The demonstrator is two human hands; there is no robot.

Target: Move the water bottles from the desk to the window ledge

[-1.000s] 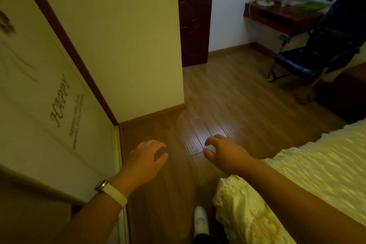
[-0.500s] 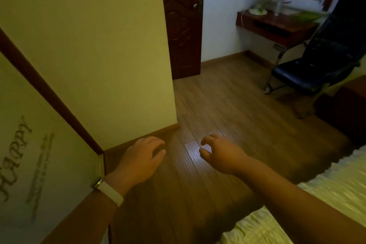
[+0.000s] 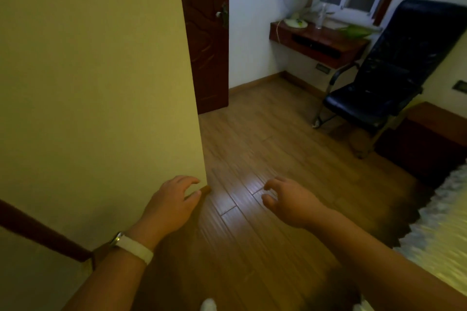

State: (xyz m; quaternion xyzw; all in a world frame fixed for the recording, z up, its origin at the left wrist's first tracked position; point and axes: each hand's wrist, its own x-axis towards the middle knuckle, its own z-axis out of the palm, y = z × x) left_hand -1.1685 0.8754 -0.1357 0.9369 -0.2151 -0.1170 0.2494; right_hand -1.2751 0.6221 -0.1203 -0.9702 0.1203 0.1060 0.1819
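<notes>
1. Bottle [image 3: 320,16], clear and faint, is standing on the desk [image 3: 328,44] at one o'clock, just below the window ledge [image 3: 353,14].
2. Left hand [image 3: 171,206] and right hand [image 3: 290,203] are hanging forward, empty and loosely curled, probably readying to grasp.
3. Chair [image 3: 384,76] is sitting beside the desk.

Ahead of you, in the far corner under the window, the dark wooden surface [image 3: 328,44] juts from the wall, and on it you have a white fan [image 3: 298,5], a clear water bottle [image 3: 320,17] just beside the fan, and something green [image 3: 355,31] to the right. The window ledge [image 3: 353,14] runs right behind it. The wooden floor [image 3: 265,154] carries a black chair [image 3: 379,83], pulled in near the surface.
</notes>
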